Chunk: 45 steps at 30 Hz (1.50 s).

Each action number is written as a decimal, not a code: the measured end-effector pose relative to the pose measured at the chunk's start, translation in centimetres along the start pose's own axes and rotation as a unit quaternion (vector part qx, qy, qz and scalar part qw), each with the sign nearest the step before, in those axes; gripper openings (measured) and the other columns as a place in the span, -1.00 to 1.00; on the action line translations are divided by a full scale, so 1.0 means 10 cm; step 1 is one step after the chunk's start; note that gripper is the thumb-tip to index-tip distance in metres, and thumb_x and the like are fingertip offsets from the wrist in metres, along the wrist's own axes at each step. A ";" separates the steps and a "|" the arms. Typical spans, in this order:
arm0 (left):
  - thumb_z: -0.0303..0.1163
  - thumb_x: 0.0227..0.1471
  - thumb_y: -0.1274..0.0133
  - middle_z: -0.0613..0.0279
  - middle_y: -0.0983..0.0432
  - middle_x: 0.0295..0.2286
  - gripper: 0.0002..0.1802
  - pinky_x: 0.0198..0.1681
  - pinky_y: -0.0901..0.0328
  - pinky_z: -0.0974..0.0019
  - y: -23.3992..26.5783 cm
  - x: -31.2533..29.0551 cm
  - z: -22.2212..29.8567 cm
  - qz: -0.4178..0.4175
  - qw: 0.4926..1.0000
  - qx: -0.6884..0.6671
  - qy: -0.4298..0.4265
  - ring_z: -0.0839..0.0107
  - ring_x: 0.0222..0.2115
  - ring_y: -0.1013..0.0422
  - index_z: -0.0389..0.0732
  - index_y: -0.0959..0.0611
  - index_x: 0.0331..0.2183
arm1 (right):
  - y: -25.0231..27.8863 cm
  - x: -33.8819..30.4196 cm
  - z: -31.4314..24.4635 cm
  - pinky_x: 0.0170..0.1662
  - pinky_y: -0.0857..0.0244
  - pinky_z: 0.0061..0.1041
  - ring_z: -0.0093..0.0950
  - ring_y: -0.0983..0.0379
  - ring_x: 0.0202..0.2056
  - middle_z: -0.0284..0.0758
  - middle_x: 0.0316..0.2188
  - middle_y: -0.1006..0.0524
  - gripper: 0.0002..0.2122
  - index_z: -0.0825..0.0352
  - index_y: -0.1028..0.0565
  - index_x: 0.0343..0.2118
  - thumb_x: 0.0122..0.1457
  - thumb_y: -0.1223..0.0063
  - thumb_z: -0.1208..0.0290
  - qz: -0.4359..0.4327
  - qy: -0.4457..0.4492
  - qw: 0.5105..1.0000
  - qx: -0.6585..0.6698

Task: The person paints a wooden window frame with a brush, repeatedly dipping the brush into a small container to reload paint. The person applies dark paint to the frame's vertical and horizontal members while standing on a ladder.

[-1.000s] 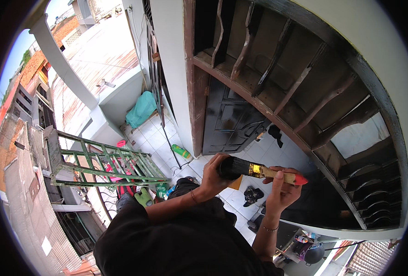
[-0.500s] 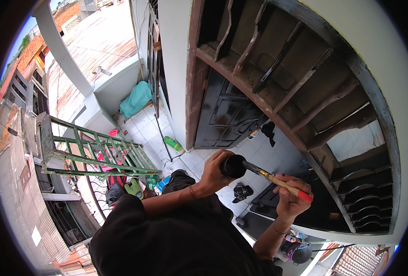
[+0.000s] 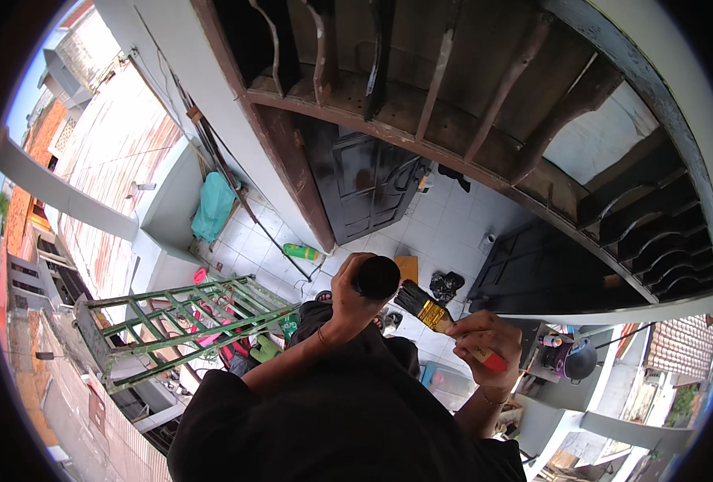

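My left hand (image 3: 347, 299) is wrapped round a small cup (image 3: 375, 278), its round top dark with black paint. A paintbrush (image 3: 430, 313) is gripped in my right hand (image 3: 487, 344). Its bristles are black, a gold-coloured band sits above them, and the handle ends in red. The bristles point toward the cup, just to its right and apart from it. Beyond my hands, a wooden frame (image 3: 388, 131) with wavy upright slats spans the top of the doorway, partly brown and partly black. A black panelled door (image 3: 364, 181) stands below it.
A green metal ladder (image 3: 204, 321) leans at the left, above cluttered bags. On the tiled floor lie a green bottle (image 3: 300, 251), a black plastic bag (image 3: 446, 286) and a teal covered bundle (image 3: 218, 206). A low wall (image 3: 163, 201) edges the balcony.
The brush has come away from the cup's mouth and now points down beside it. My view has turned, so the door and slatted frame sit farther left.
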State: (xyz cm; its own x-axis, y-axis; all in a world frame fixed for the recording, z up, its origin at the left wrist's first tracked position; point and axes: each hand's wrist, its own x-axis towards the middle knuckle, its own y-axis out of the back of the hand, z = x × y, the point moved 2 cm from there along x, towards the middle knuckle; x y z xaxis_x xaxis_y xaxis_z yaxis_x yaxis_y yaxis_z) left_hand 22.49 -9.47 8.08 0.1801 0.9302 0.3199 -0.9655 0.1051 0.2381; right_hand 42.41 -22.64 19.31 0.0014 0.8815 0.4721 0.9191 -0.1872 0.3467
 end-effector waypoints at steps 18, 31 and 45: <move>-0.60 0.06 -0.29 0.04 -0.46 -0.07 -0.49 0.04 -0.47 0.17 -0.35 -0.13 -0.28 -0.271 0.952 -0.052 -0.131 0.16 0.00 -0.46 -0.39 -0.45 0.01 | -0.18 -3.12 -0.32 -0.15 -0.37 -0.56 -0.46 -0.52 -0.13 -0.24 -0.17 -0.60 -0.64 0.38 -0.53 0.06 0.17 -0.06 0.70 0.628 -0.472 0.412 -0.463; -0.67 0.12 -0.17 -0.01 -0.36 0.05 -0.49 0.16 -0.46 0.08 -0.68 -0.14 -0.25 -0.394 0.900 -0.124 -0.137 0.13 0.11 -0.37 -0.34 -0.35 0.06 | -0.84 -3.83 -0.66 -0.09 -0.40 -0.54 -0.52 -0.53 -0.14 -0.17 -0.13 -0.63 -0.91 0.23 -0.41 -0.23 0.45 0.07 0.39 0.948 -0.095 0.305 -0.003; -0.54 -0.29 -0.48 0.11 -0.59 -0.22 -0.42 -0.11 -0.45 0.24 -0.52 -0.03 -0.02 -0.288 0.950 -0.045 -0.116 0.21 -0.20 -0.57 -0.22 -0.60 -0.15 | -0.33 -1.04 -0.20 -0.28 -0.36 -0.52 -0.41 -0.56 -0.32 -0.03 -0.33 -0.62 -0.61 0.33 -0.21 0.06 0.42 -0.02 0.16 0.563 -0.116 0.815 -0.066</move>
State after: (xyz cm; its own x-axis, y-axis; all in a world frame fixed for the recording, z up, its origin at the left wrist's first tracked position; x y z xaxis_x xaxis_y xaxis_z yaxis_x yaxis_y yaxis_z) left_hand 27.40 -10.21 6.55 0.7092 0.6086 0.3560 -0.7050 0.6119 0.3584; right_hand 38.56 -32.11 14.90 0.9039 0.1729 0.3912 0.2324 -0.9664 -0.1101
